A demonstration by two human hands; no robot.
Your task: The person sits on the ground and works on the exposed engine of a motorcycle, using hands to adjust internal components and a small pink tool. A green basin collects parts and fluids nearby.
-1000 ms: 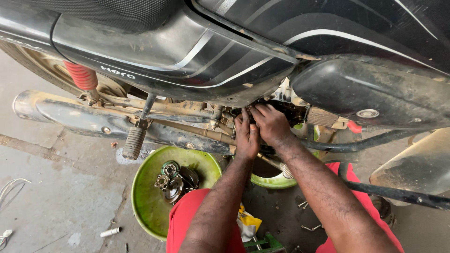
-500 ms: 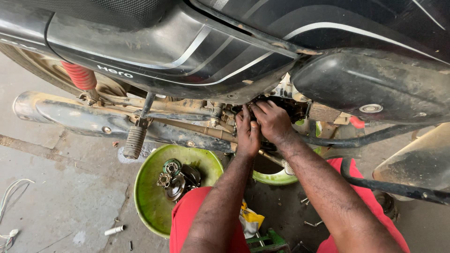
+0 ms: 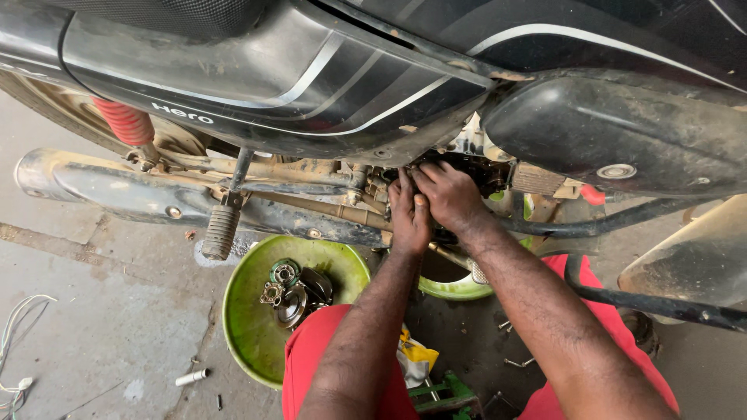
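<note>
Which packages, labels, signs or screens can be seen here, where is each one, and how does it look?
Logo lettering: on the black side panel, upper left; small white letters beside grey stripes.
Yellow packet: on the ground between the person's red-clad knees, below the left hand; crumpled, yellow and white.
No signs or screens are in view.

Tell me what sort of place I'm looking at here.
Probably a roadside or yard motorcycle repair spot: a motorcycle on bare concrete floor, and a green basin of removed engine parts.
</note>
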